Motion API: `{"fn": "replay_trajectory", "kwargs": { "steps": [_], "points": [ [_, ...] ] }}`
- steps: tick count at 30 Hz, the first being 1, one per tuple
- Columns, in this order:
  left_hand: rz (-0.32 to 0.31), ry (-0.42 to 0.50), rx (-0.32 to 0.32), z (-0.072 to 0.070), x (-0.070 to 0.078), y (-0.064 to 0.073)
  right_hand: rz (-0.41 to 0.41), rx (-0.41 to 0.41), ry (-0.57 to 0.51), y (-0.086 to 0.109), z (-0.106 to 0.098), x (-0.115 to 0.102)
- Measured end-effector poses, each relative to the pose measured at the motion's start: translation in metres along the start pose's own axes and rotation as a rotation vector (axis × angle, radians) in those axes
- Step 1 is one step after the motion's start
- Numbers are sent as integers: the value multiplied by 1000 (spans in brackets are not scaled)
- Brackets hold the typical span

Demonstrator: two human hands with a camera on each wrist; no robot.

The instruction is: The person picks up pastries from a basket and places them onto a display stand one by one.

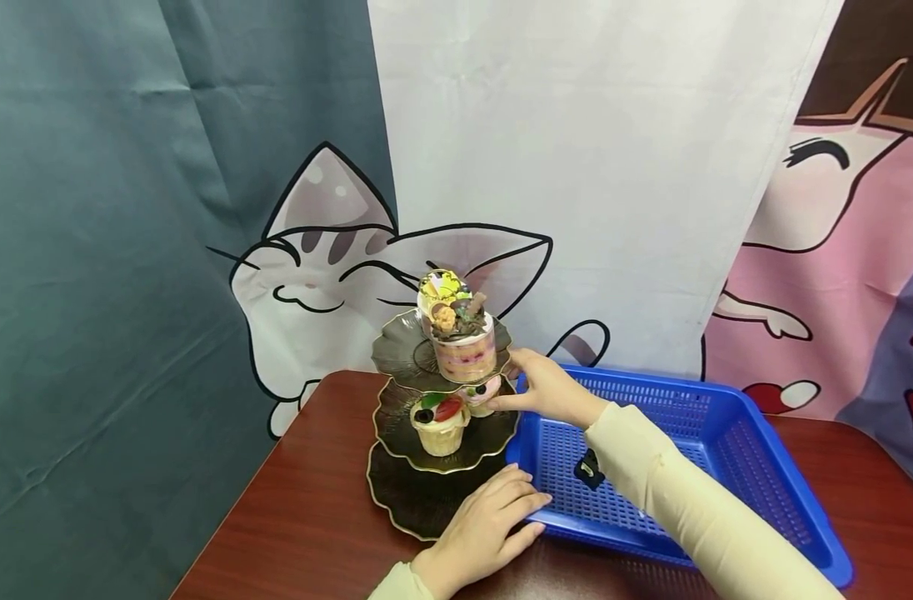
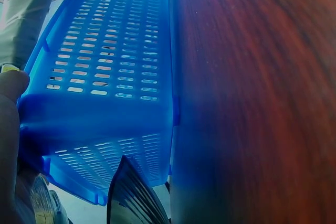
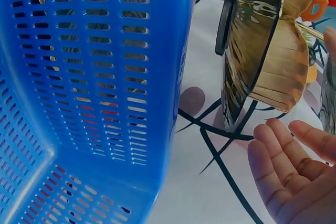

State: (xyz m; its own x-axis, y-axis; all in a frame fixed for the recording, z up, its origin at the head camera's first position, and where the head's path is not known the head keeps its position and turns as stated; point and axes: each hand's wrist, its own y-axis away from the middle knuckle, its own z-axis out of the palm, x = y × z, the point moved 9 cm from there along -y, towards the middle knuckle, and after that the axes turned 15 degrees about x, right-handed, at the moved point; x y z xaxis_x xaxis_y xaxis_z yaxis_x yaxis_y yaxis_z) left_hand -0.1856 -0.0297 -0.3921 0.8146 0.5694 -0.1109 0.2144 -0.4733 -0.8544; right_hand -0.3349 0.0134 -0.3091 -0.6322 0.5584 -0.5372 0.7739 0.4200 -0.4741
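Observation:
A tiered stand with dark gold-rimmed plates (image 1: 407, 500) stands on the table. Its top plate carries a layered dessert cup (image 1: 466, 358) and, behind that, a cup with a yellow topping (image 1: 441, 286). On the middle plate sit a fruit-topped cupcake (image 1: 439, 435) and a pink-topped cupcake (image 1: 481, 392). My right hand (image 1: 550, 387) is at the stand's right side, thumb by the pink-topped cupcake; in the right wrist view its fingers (image 3: 283, 161) are loosely extended below a cupcake's pale wrapper (image 3: 281, 72). My left hand (image 1: 486, 525) rests with extended fingers over the blue basket's (image 1: 786, 492) near left corner.
The blue perforated basket stands right beside the stand, with a small black item (image 1: 589, 469) inside. Both are on a reddish-brown wooden table (image 1: 276, 517). A cartoon-printed curtain (image 1: 614, 167) hangs behind the table's far edge. My right sleeve (image 1: 696, 500) crosses over the basket.

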Motion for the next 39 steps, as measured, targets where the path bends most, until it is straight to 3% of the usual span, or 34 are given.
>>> {"fn": "replay_trajectory", "kwargs": {
  "steps": [9,15,30,39],
  "points": [
    [1,1,1,1,0,1,47,-16,30,10,-10,2],
    [1,-6,1,1,0,2,80,-19,-12,18,-17,4],
    [14,-22,7,1,1,2,61,25,17,37,-36,9],
    [13,-10,18,1,0,1,61,59,39,52,-53,-1]
  ]
}}
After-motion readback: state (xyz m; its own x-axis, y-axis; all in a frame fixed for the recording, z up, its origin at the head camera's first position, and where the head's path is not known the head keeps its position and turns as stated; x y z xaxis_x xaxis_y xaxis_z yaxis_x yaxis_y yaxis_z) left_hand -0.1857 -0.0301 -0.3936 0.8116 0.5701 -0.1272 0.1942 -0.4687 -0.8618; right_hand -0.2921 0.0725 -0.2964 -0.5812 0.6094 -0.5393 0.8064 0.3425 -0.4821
